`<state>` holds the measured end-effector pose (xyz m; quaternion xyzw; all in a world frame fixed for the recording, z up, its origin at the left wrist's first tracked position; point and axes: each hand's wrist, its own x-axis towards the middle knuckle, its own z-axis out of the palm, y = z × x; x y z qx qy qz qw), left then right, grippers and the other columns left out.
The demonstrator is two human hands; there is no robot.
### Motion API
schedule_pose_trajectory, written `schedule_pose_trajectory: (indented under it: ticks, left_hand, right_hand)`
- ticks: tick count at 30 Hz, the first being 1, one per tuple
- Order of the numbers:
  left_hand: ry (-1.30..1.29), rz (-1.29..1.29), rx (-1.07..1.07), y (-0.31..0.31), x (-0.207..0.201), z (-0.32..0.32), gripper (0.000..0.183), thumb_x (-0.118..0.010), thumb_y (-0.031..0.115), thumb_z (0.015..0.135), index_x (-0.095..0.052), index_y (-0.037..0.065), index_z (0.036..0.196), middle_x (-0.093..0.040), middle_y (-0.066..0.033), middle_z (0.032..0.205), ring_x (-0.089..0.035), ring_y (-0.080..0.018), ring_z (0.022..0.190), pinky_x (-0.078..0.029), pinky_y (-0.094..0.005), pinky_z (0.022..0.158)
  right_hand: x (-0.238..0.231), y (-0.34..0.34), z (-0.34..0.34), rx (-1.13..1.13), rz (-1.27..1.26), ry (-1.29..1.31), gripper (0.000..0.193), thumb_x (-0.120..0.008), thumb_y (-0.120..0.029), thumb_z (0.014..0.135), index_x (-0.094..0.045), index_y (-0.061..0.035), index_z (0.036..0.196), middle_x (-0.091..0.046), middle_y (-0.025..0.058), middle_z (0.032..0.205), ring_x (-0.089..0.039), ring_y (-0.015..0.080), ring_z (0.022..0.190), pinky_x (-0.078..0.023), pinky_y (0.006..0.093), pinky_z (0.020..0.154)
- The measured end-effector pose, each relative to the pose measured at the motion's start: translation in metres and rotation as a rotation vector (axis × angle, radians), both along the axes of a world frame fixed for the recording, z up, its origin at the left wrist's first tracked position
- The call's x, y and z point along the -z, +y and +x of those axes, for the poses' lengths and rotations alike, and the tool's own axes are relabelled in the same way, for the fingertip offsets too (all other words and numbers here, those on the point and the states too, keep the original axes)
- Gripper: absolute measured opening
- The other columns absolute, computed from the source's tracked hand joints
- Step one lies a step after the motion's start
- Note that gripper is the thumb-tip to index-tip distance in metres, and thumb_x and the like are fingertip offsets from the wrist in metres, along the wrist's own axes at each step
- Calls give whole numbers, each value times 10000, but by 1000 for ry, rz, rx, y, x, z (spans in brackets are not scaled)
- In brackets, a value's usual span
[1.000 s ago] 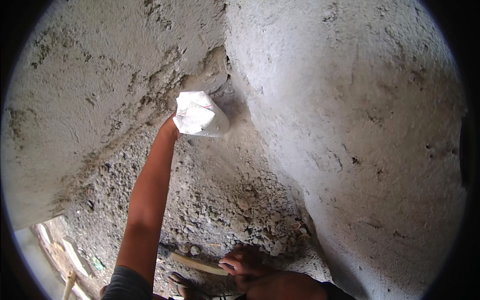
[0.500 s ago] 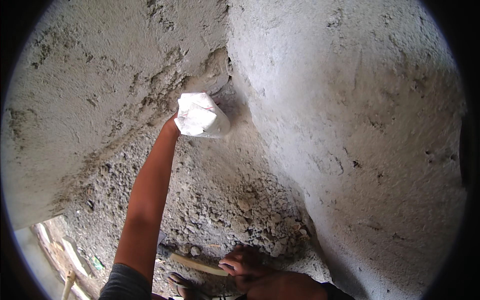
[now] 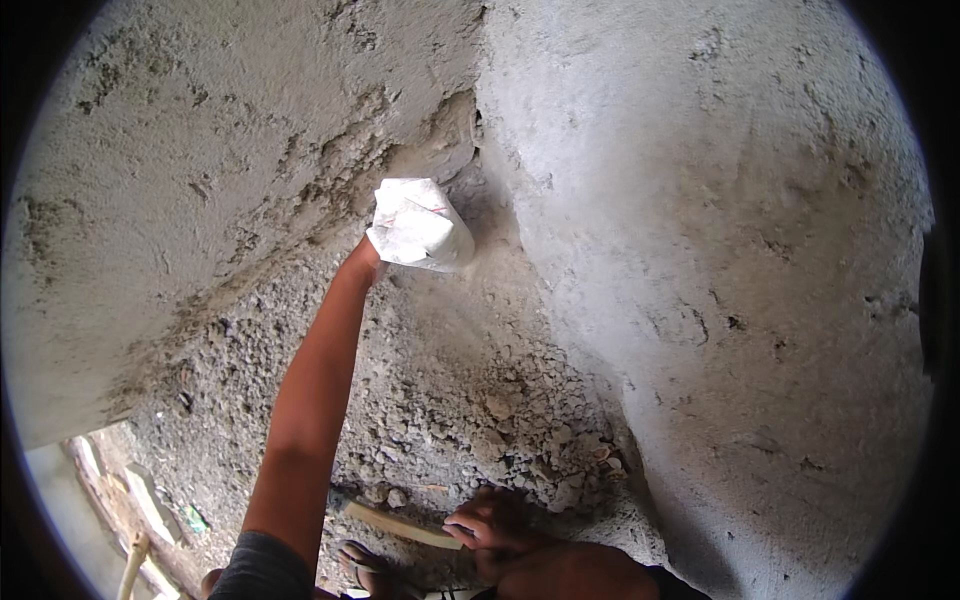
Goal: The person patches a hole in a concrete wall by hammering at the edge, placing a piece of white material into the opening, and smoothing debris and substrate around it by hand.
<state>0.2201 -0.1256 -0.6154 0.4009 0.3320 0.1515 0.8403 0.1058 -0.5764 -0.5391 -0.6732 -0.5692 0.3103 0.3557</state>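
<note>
My left arm reaches out toward the corner between two rough walls. My left hand (image 3: 371, 260) grips a crumpled white bag (image 3: 420, 225), which hides most of the fingers. The bag is just above the grey rubble, close to the crumbled foot of the corner. Near the lower edge, my right hand (image 3: 492, 524) is closed around the end of a pale wooden handle (image 3: 400, 525). That handle runs left to a dark tool head (image 3: 341, 498), which my left forearm partly covers, so its kind is unclear.
A rough plaster wall (image 3: 200, 150) rises at left, and a smoother grey wall (image 3: 720, 250) at right. Loose rubble (image 3: 500, 410) slopes between them. My foot (image 3: 362, 562) shows at the bottom. Wood pieces (image 3: 152, 505) and a stick (image 3: 133, 565) lie at lower left.
The view has shifted slightly, so the walls, left arm and white bag appear a little further right. Both hands keep their hold.
</note>
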Motion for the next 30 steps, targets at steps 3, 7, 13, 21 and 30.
schedule_pose_trajectory:
  ticks: [3, 7, 13, 21, 30]
  left_hand:
    - [358, 680, 5, -10, 11, -31, 463, -563, 380, 985, -613, 56, 1312, -687, -175, 1226, -682, -297, 1076, -538, -439, 923]
    - [793, 1089, 759, -103, -62, -30, 347, -526, 322, 977, -686, 61, 1140, -693, -249, 1117, -682, -382, 1037, -539, -457, 906]
    - [767, 2120, 1312, -194, -138, 62, 377, -569, 247, 936, -687, 17, 1211, -634, -202, 1292, -546, -379, 1257, -343, -603, 1068]
    - [2108, 2079, 1940, -117, -76, 151, 580, -464, 414, 1018, -463, 82, 1494, -497, -119, 1505, -485, -334, 1356, -322, -679, 1089]
    - [1404, 1538, 1278, -95, -69, 178, 548, -502, 433, 994, -536, 108, 1434, -500, -76, 1492, -448, -311, 1389, -327, -599, 1115]
  right_hand:
    - [-4, 6, -1, 34, 18, -13, 116, -780, -337, 806, -721, -238, 819, -690, -60, 726, -630, 184, 663, -514, 356, 613]
    - [-6, 1, 4, 49, 31, -70, 112, -782, -335, 802, -721, -241, 809, -683, -60, 712, -621, 186, 652, -510, 358, 606]
    - [-2, -1, 0, 17, 14, -43, 111, -776, -332, 808, -721, -236, 812, -674, -54, 699, -615, 191, 646, -505, 365, 607]
    - [-12, 3, 4, -11, -36, -19, 93, -763, -291, 821, -743, -218, 875, -728, -43, 801, -630, 186, 666, -472, 348, 634]
    - [11, -2, -6, 2, 92, -5, 81, -757, -275, 838, -728, -201, 848, -710, -31, 757, -639, 198, 632, -491, 359, 617]
